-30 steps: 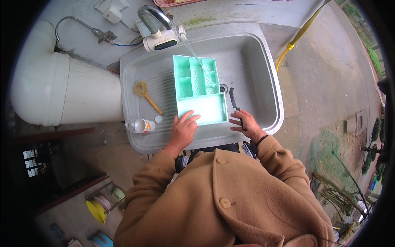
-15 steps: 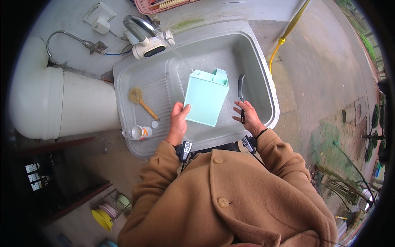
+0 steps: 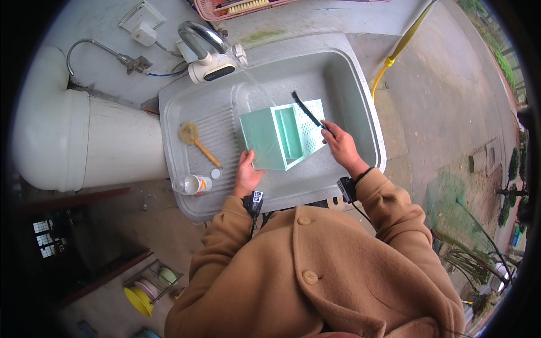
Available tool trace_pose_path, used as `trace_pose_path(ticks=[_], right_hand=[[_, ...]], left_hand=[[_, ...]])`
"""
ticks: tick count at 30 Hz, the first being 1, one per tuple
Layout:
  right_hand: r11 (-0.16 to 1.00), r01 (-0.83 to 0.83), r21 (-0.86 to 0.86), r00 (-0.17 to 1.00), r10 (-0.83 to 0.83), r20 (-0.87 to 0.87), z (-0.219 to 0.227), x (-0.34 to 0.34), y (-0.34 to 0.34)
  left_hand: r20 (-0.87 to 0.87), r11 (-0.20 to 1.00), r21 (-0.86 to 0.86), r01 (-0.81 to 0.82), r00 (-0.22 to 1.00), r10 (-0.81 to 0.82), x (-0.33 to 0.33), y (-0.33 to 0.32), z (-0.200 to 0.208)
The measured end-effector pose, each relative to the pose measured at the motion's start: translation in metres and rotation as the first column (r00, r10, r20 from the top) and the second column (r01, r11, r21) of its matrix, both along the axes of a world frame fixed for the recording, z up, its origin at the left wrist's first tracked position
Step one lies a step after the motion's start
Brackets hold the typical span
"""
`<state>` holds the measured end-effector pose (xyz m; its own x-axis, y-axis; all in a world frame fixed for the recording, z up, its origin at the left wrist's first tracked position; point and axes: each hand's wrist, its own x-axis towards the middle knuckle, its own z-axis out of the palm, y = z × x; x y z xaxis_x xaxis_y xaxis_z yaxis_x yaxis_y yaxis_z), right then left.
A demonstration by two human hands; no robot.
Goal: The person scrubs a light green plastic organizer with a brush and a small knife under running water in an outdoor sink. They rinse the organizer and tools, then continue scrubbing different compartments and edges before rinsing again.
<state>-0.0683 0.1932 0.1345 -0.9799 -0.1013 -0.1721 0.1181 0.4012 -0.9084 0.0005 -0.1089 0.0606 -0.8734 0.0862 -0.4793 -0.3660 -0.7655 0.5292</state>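
Observation:
My left hand (image 3: pixel 248 173) grips the lower left edge of a mint-green plastic box (image 3: pixel 261 138) in the sink. The box is turned so that its open compartment and a panel with small holes face right. In my right hand (image 3: pixel 340 144) is a slim black brush (image 3: pixel 307 109), held by its handle, with the bristle end pointing up and left over the perforated panel. Whether the bristles touch the panel I cannot tell. A thin stream of water falls from the faucet (image 3: pixel 204 35) toward the top of the box.
On the ribbed drainboard at left lie a round brush with a wooden handle (image 3: pixel 204 153), a white cap (image 3: pixel 216 173) and a clear bottle (image 3: pixel 194 184) on its side. The grey sink (image 3: pixel 369 121) surrounds my hands. A pink basket (image 3: pixel 248 10) stands beyond it.
The box has turned from its plain flat side to show its compartment and perforated panel. My right hand has lifted the black brush and moved it left, over the box.

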Motion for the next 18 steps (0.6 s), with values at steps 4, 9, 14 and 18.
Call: trace_pose_path(ticks=[4,9,14,18], right_hand=[[0.941,-0.209,0.268,0.948,0.263,-0.182,0.017,-0.014,-0.006],[0.895,-0.173,0.412,0.946,0.268,-0.185,0.028,-0.016,-0.019],[0.894,-0.197,0.402,0.950,0.276,-0.149,0.025,-0.009,-0.034],[0.902,-0.182,0.391,0.961,0.248,-0.125,0.022,-0.007,-0.042]], left_hand=[[-0.019,0.999,-0.009,0.033,0.999,-0.033,-0.005,-0.014,-0.009],[-0.074,0.963,-0.265,0.042,0.995,-0.064,-0.020,-0.020,0.016],[-0.151,0.764,-0.642,0.067,0.966,-0.212,-0.042,-0.007,0.047],[-0.035,0.597,-0.792,0.126,0.967,-0.251,-0.056,0.007,0.045]])
